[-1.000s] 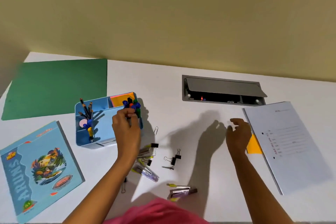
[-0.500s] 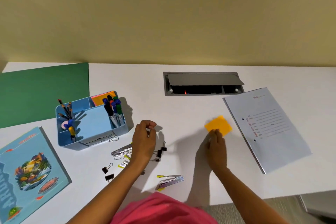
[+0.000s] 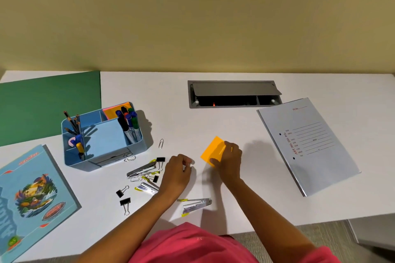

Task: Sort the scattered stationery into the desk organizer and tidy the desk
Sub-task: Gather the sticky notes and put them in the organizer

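My right hand (image 3: 229,159) pinches an orange sticky note pad (image 3: 211,149) at the desk's middle, the pad tilted and part-lifted. My left hand (image 3: 178,170) hovers beside it, fingers curled over a small black binder clip, of which only a dark sliver shows. The blue desk organizer (image 3: 106,162) stands to the left, holding markers (image 3: 128,123), pencils (image 3: 72,123) and orange notes (image 3: 116,110). Scattered in front of it are metal staplers (image 3: 141,172) (image 3: 196,204), loose binder clips (image 3: 123,192) (image 3: 160,159) and a paper clip (image 3: 161,143).
A white file folder (image 3: 307,147) lies at the right, a green sheet (image 3: 49,107) at the back left, a blue picture notebook (image 3: 32,194) at the front left. A grey cable hatch (image 3: 233,94) is set in the desk at the back.
My left hand left the organizer and came down among the clips. My right hand reached the orange pad, took hold of it and drew it leftward.
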A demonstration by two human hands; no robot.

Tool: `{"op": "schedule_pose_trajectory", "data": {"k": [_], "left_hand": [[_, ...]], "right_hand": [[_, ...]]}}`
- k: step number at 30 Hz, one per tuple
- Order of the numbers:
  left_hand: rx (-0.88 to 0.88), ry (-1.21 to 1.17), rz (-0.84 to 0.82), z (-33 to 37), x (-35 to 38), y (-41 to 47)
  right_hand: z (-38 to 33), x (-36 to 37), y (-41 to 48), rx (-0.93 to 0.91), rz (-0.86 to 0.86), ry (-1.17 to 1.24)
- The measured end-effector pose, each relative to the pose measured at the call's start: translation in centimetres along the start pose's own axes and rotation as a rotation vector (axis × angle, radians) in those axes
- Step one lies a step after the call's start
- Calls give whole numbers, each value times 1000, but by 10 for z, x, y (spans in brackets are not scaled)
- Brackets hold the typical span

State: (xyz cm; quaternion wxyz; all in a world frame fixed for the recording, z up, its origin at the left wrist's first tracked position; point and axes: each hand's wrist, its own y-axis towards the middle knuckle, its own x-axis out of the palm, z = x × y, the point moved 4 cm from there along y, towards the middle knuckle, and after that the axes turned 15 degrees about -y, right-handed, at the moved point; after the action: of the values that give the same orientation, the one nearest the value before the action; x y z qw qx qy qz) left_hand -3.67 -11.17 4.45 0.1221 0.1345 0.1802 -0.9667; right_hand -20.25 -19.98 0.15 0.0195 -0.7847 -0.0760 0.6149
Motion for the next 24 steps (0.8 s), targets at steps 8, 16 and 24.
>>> {"op": "schedule_pose_trajectory", "data": {"k": [8,16,24], "left_hand": [[-3,5,-12,2,-4,-1],[15,-134,47,16,-24,-7],[205,-236,367,49,-83,-29]], "right_hand": [[-7,-10,9,48,-123,-71],[-55,-65,-24,-139,15,331],[-128,-108,-40,-394,59,454]]}}
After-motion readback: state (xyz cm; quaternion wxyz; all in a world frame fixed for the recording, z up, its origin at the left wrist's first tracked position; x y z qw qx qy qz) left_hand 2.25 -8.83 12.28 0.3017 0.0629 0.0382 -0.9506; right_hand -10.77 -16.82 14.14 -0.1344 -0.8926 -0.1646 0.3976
